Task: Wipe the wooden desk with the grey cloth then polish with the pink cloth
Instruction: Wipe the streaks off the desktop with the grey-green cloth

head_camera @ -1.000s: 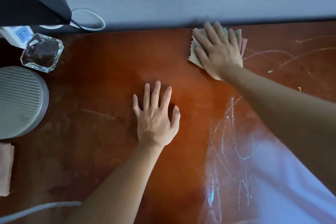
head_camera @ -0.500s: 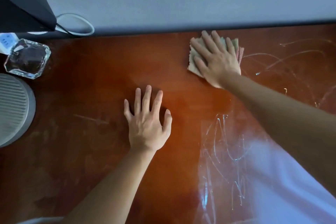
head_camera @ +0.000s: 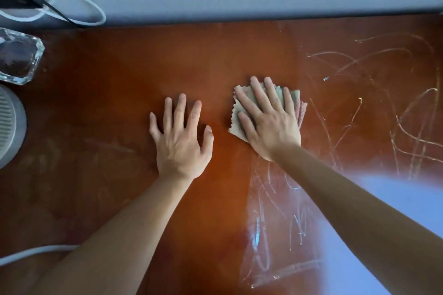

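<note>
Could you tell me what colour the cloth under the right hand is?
Greyish-beige cloth, with a pink edge showing at its right side, seen in the head view.

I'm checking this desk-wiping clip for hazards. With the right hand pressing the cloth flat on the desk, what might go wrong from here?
1. The right hand presses the grey cloth near a film of scribbled streaks; strokes there may smear them.
2. A pink edge shows under the cloth, so both cloths might be wiping together.
3. Strokes toward the left could knock the glass dish near the left hand.
</note>
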Tool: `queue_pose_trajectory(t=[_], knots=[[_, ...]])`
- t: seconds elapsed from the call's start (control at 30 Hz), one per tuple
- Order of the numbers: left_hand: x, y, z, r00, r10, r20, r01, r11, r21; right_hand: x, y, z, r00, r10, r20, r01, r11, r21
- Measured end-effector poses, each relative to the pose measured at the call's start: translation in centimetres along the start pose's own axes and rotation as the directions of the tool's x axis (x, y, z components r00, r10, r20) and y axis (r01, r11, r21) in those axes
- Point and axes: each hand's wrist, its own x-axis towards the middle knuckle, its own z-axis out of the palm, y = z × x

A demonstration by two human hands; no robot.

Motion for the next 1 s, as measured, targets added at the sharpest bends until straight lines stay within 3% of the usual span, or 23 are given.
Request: queue_pose_trajectory(t=[0.13, 0.37, 0.7, 0.83, 1.0], knots=[[0.1, 0.0, 0.0, 1.0, -0.001, -0.007, 0.001, 1.0, -0.016, 2.7, 1.1, -0.7, 0.999, -0.025, 0.029, 0.026, 0.999, -0.02], [0.3, 0.0, 0.1, 0.999, 0.009, -0.031, -0.009, 1.0, -0.001, 12.8, 3.7, -2.6, 0.995, 0.098, 0.004, -0.098, 0.995, 0.01], [0.2, 0.1, 0.0, 1.0, 0.009, -0.016, -0.009, 1.0, -0.003, -4.7, -3.8, 0.7, 0.993, -0.094, 0.07, 0.092, 0.995, 0.032], [0.2, -0.2, 0.0, 1.0, 0.022, -0.009, -0.022, 1.0, -0.005, -0.5, -2.5, -0.5, 0.982, -0.163, 0.098, 0.163, 0.987, 0.008], [0.2, 0.1, -0.1, 1.0, 0.021, -0.014, -0.021, 1.0, -0.011, 7.7, -1.4, -1.6, 0.997, -0.061, 0.044, 0.062, 0.997, -0.034]])
